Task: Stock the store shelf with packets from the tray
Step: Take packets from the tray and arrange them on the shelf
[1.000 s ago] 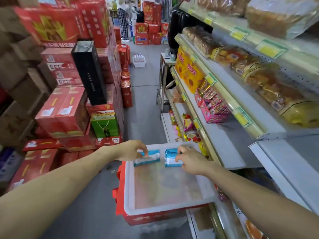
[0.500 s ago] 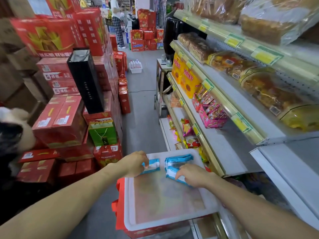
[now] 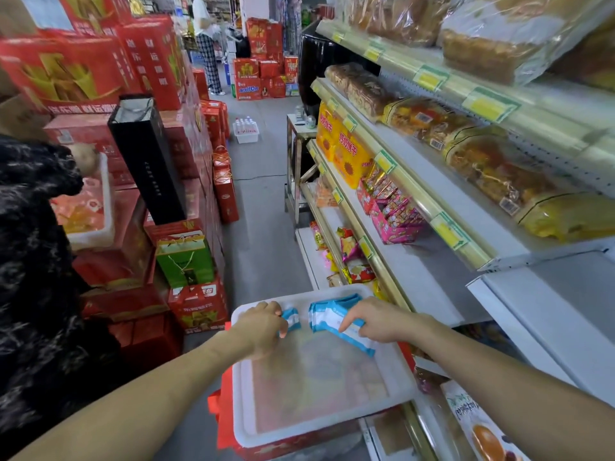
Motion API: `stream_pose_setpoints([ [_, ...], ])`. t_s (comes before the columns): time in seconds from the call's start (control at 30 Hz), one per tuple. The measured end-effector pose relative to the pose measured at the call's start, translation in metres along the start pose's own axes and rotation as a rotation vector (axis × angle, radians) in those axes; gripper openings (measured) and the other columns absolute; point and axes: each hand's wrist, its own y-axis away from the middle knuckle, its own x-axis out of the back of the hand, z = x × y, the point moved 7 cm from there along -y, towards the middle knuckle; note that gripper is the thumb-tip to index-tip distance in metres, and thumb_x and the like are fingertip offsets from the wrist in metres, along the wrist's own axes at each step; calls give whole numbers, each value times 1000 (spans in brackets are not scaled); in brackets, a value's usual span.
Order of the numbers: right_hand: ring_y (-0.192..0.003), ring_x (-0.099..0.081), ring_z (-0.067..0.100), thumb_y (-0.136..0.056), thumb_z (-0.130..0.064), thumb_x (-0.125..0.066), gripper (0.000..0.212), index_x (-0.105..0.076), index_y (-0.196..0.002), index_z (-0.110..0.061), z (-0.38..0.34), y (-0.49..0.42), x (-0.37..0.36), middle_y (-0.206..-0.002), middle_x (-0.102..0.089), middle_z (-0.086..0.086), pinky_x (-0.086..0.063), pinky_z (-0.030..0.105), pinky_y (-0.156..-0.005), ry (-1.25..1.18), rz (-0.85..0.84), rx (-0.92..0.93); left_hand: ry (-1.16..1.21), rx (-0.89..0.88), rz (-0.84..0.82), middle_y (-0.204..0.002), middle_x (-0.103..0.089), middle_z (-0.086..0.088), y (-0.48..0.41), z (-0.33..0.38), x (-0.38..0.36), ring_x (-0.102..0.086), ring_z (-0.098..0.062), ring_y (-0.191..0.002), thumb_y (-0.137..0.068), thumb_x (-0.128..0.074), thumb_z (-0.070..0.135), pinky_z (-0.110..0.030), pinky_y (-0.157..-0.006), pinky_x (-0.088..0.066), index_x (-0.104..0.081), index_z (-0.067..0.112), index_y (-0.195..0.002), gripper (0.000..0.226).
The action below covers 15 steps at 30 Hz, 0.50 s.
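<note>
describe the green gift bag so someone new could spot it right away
Look left of the aisle at the wall of stacked red cartons. Low in that stack, just below the tall black box, stands the green gift bag. It is the only green item among red boxes, with string handles.

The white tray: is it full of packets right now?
No, the white tray is mostly bare; only a few blue packets lie at its far end, under the left hand and right hand.
</note>
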Motion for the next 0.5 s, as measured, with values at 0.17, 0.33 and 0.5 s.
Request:
stream_pose_setpoints([
  [0.17,-104,-60,11,-96,-13,-54,53,-65,-124,-57,5,6,-4,-149,-51,-3,-61,34,-77,-8,-7,-32,-11,19,-26,-148,-42,0,-6,-1,-10,-40,-30,-136,-99,-54,25,-49,-110,-41,-68,41,-126,34],
  [0.33,-93,-60,8,-96,-16,-54,52,-64,-123,-59,9,11,-8,-144,-54,-6,-52,24,-64,-12,-11,-55,-96,-8,-13,-136,-55,-1,-10,2,-25,-43,-33,-128,-101,-53,23,-44,-108,-39,-65,29,-136,37],
  [0.5,-109,-57,9,-96,-21,-63,45,-65,-122,-58,8,21,0,-138,-55,-10,-48,19,-72,-54,0,-26,-217,-100,-98,-129,-66,-8,-15,10,-34,-63,-30,-112,-98,-58,19,-38,-95,-54,-66,16,-122,25],
])
